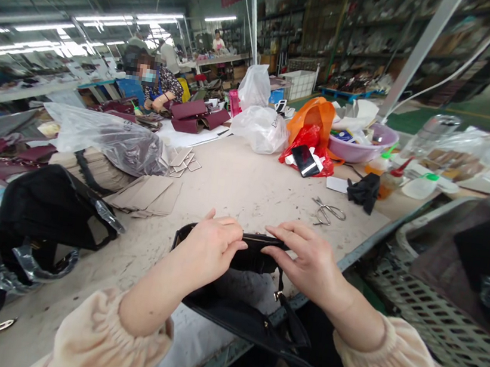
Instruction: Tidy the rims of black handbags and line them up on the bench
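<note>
A black bag (231, 317) lies open at the table's near edge, its strap and a small metal clasp hanging at the right. My left hand (214, 245) pinches the bag's far upper rim near its middle. On the same rim, a little to the right, my right hand (303, 252) grips the edge between thumb and fingers. The two hands are a short gap apart. Beyond my right hand, a pair of metal scissors (328, 212) rests on the table.
Black bags (54, 206) and stacked beige pieces (146, 194) sit on the left. Behind are plastic bags (261, 128), a purple basin (362, 148) and small bottles (392, 180). A plastic crate (431, 310) stands at right. A masked person (156, 81) works across the table.
</note>
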`<state>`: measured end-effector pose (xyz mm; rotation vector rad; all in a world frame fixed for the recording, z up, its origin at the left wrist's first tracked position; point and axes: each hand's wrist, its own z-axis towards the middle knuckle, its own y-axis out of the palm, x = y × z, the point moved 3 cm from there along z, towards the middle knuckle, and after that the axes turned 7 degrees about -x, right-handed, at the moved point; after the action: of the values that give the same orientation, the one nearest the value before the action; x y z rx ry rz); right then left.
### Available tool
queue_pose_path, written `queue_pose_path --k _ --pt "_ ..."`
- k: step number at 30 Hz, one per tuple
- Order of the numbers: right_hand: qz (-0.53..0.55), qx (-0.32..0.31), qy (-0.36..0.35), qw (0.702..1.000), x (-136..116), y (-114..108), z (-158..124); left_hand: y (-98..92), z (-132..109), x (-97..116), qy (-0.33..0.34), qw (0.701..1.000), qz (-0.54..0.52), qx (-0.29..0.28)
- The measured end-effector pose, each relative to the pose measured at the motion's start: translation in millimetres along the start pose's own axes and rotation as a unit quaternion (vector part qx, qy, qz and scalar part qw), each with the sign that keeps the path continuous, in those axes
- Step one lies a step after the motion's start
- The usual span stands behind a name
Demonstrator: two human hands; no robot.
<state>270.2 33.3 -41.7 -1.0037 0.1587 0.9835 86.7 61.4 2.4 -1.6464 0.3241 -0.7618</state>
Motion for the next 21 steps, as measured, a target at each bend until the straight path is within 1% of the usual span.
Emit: queue_pose_path --k 2,8,11,14,16,18,21 --pt "0.007 -0.018 -0.005 1.0 2.2 3.2 1.1 -0.6 0.4 0.1 -0.002 1.0 -0.002 0.001" --pt "-0.019 -0.025 -0.037 0.999 11.8 4.0 4.7 -3.5 3.2 1.7 0.002 1.0 0.005 -0.011" --pt "-0.04 -0.061 -0.044 0.996 12.2 1.9 7.9 -3.9 5.2 1.2 -0.002 1.0 0.015 -0.016" --pt "-0.083 -0.121 -0.019 0.989 9.6 2.4 9.9 -3.3 6.6 0.7 0.0 1.0 0.015 -0.013" --pt "-0.095 -0.146 0.01 0.985 8.0 3.6 10.9 -2.7 6.8 0.2 0.0 1.0 0.009 -0.012" --pt "-0.084 -0.151 0.032 0.984 6.9 4.5 12.2 -2.2 6.7 -0.4 -0.003 1.0 0.003 -0.01" --pt "-0.062 -0.151 0.04 0.986 6.7 5.4 14.7 -1.9 6.3 -1.4 -0.007 1.0 0.002 -0.002"
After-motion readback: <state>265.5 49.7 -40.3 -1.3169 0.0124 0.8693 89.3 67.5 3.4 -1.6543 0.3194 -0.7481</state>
